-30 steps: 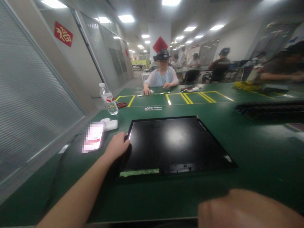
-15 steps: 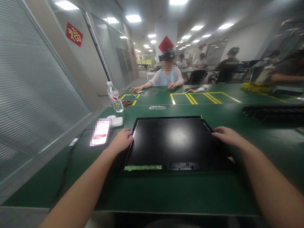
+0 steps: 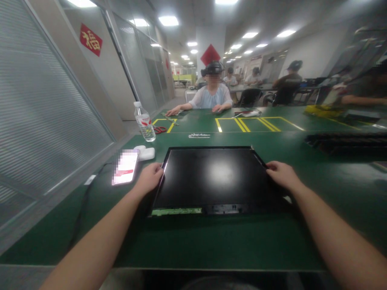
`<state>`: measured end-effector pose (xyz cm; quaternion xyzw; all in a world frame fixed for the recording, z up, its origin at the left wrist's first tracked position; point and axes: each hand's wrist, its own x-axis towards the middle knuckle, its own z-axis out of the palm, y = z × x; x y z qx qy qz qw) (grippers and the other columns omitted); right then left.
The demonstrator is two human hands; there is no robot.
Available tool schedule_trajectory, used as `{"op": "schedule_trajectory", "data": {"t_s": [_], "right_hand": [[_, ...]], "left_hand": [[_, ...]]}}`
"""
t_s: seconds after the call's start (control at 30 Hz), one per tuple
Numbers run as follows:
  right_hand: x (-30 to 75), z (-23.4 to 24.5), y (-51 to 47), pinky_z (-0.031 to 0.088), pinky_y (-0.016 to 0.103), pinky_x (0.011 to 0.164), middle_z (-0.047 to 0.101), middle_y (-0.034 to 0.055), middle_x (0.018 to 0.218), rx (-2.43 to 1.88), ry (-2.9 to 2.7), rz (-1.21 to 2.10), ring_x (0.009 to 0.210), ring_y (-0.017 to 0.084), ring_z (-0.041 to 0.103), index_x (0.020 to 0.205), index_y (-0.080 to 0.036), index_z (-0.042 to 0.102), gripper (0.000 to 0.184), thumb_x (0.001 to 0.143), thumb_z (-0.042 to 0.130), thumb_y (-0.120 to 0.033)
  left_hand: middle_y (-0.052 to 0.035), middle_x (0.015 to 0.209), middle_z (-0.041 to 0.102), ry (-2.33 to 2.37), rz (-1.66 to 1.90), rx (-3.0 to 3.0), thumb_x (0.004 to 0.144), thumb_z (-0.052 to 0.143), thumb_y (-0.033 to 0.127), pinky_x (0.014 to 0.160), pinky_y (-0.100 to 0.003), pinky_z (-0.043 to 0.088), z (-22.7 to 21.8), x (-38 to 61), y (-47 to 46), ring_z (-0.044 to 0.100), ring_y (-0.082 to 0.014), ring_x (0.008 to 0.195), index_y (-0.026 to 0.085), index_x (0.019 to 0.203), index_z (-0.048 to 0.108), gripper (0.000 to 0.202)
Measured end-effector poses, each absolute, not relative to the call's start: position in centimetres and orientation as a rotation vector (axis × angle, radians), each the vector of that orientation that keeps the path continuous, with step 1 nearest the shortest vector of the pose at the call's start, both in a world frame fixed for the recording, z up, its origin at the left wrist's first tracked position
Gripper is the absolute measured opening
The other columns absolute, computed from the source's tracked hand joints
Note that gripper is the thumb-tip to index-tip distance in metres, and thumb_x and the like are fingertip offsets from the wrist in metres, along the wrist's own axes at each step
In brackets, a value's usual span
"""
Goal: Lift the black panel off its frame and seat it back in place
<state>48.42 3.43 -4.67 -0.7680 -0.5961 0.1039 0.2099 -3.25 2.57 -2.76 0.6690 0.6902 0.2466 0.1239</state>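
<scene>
A black display panel (image 3: 208,177) lies screen up in front of me, its glossy face reflecting a ceiling light. Along its near edge runs an exposed green circuit strip (image 3: 177,211). My left hand (image 3: 150,176) is closed on the panel's left edge, the thumb near the top and the other fingers mostly hidden. At the right edge my right hand (image 3: 281,173) grips the panel in the same way, its fingertips partly hidden. Both hands sit at about the middle to upper part of the sides.
Left of the panel are a lit phone (image 3: 125,167), a white case (image 3: 146,154) and a water bottle (image 3: 145,123). Red-handled scissors (image 3: 160,129) lie behind them. A person (image 3: 214,94) sits across the green table (image 3: 223,241). Dark ribbed parts (image 3: 347,145) lie at right.
The panel has shifted slightly left in view, with both hands moving along. My right fingers have curled in closer around its edge. The view itself has also shifted a little.
</scene>
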Motion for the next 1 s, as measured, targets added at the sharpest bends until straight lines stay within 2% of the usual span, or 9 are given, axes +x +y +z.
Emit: {"op": "schedule_trajectory", "data": {"t_s": [0.13,0.23,0.33,0.43,0.5,0.73,1.0], "right_hand": [[48.4,-4.8,3.4,0.059,0.038,0.091,0.083,0.0124,0.106,-2.141,-1.631,0.301,0.101,0.03,0.078,0.109,-0.018,0.082,0.029,0.088,0.063,-0.021],[48.5,-4.7,3.4,0.059,0.038,0.09,0.083,0.0119,0.106,-2.156,-1.629,0.314,0.101,0.03,0.078,0.108,-0.019,0.082,0.027,0.088,0.064,-0.022],[48.4,-4.7,3.4,0.059,0.038,0.089,0.083,0.0121,0.106,-2.168,-1.624,0.323,0.101,0.031,0.078,0.109,-0.019,0.082,0.027,0.089,0.063,-0.021],[48.3,-4.6,3.4,0.059,0.039,0.089,0.083,0.0136,0.108,-2.183,-1.63,0.312,0.103,0.032,0.078,0.112,-0.018,0.082,0.03,0.089,0.063,-0.021],[48.2,-4.6,3.4,0.058,0.039,0.09,0.082,0.0146,0.11,-2.198,-1.631,0.312,0.105,0.032,0.077,0.114,-0.017,0.082,0.032,0.09,0.061,-0.021],[48.5,-4.7,3.5,0.06,0.041,0.09,0.082,0.0147,0.11,-2.196,-1.63,0.322,0.103,0.032,0.077,0.116,-0.017,0.082,0.035,0.088,0.062,-0.022],[48.2,-4.7,3.3,0.06,0.039,0.088,0.083,0.0155,0.11,-2.196,-1.637,0.302,0.102,0.032,0.077,0.118,-0.016,0.082,0.036,0.09,0.06,-0.019]], "left_hand": [[-0.0134,0.115,0.085,1.923,1.001,1.674,0.084,0.063,0.028,0.096,-0.043,0.058,-3.0,-3.1,2.3,0.077,-0.0331,0.111,0.026,0.063,0.049,0.025],[-0.0149,0.113,0.084,1.754,1.317,1.223,0.074,0.079,0.024,0.097,-0.042,0.057,-3.1,-2.5,2.0,0.077,-0.033,0.113,0.024,0.063,0.051,0.03],[-0.008,0.091,0.082,1.638,1.435,0.926,0.066,0.087,0.021,0.084,-0.035,0.059,-2.8,-1.8,1.9,0.078,-0.0268,0.094,0.023,0.067,0.054,0.032],[0.0016,0.067,0.071,1.593,1.418,0.818,0.069,0.084,0.019,0.064,-0.029,0.056,-2.2,-1.2,1.9,0.07,-0.0201,0.064,0.023,0.079,0.059,0.027],[0.0049,0.06,0.066,1.551,1.399,0.762,0.072,0.081,0.018,0.055,-0.027,0.052,-1.8,-0.8,1.8,0.064,-0.0177,0.053,0.023,0.087,0.059,0.027],[0.0085,0.057,0.063,1.44,1.385,0.645,0.074,0.078,0.013,0.045,-0.022,0.048,-1.1,0.1,1.3,0.058,-0.0141,0.042,0.024,0.095,0.054,0.033],[0.0077,0.068,0.071,1.376,1.428,0.624,0.074,0.084,0.007,0.046,-0.024,0.051,-1.4,0.0,1.0,0.058,-0.0126,0.041,0.024,0.106,0.059,0.044]]}}
